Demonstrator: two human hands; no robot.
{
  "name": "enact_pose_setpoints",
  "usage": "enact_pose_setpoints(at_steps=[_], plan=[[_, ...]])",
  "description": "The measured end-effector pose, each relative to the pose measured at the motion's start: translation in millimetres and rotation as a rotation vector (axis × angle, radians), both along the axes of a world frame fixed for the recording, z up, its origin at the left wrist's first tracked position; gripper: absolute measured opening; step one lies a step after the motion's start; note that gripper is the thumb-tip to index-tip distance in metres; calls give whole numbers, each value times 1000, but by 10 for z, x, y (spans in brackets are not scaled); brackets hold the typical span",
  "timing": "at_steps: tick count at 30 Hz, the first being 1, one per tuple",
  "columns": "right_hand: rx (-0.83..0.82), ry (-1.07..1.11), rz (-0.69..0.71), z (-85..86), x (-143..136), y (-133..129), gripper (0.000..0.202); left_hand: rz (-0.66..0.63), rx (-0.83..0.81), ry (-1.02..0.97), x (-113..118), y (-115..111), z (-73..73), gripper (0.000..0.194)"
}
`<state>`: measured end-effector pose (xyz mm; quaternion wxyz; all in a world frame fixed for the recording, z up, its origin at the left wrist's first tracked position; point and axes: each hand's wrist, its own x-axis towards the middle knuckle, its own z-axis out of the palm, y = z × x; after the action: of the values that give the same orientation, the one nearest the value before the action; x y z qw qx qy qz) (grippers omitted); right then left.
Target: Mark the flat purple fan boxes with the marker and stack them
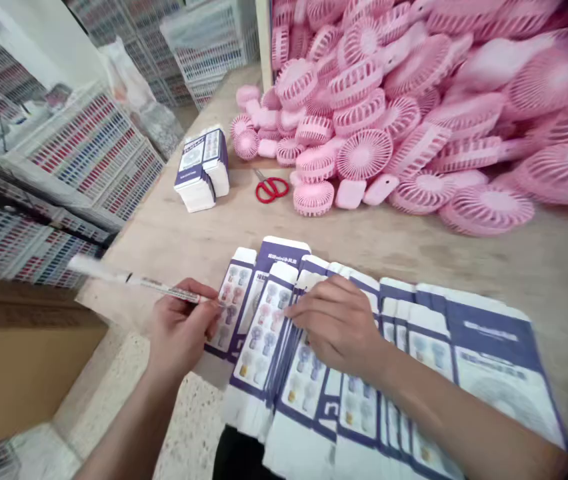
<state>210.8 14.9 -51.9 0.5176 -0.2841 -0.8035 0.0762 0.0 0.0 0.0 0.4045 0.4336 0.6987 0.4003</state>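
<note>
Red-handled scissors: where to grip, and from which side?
Probably best by the red handle loops, from the near side: the loops lie toward the viewer and the blades point away. I'd avoid coming from the right, where pink handheld fans crowd close.

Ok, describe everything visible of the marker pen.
The marker pen is slim, white, apparently plastic, with small print and a dark ring partway along. It slants in the grip of the left hand, blurred rear end up and left, front end at the leftmost flat carton; whether they touch is unclear.
</note>
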Motion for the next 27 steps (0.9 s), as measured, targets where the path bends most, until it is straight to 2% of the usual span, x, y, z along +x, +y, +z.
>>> enact_pose_setpoints(at_steps=[3,5,8,11,14,16,19,21,23,27], plan=[[-12,-17,5,4,8,15,20,41,108,176,45,-27,-131,4],[-20,-25,16,7,13,20,20,24,164,291,73,-44,-167,3],[-28,-26,32,11,19,21,21,-24,193,420,127,-68,-149,1],[-33,-23,24,8,19,16,22,-10,180,453,170,-77,-112,2],[-34,-17,15,0,15,12,22,93,138,312,124,-38,-63,4],[-31,-15,18,-3,12,11,22,78,43,127,41,20,0,12],[-24,-22,16,-2,11,12,22,-189,-243,-162,-79,105,148,42],[-23,-27,9,1,13,13,22,-322,-364,-273,-112,126,254,58],[-17,-28,7,3,16,13,21,-327,-359,-310,-103,111,343,67],[-12,-37,13,6,19,9,21,-244,-322,-372,-38,23,443,77]])
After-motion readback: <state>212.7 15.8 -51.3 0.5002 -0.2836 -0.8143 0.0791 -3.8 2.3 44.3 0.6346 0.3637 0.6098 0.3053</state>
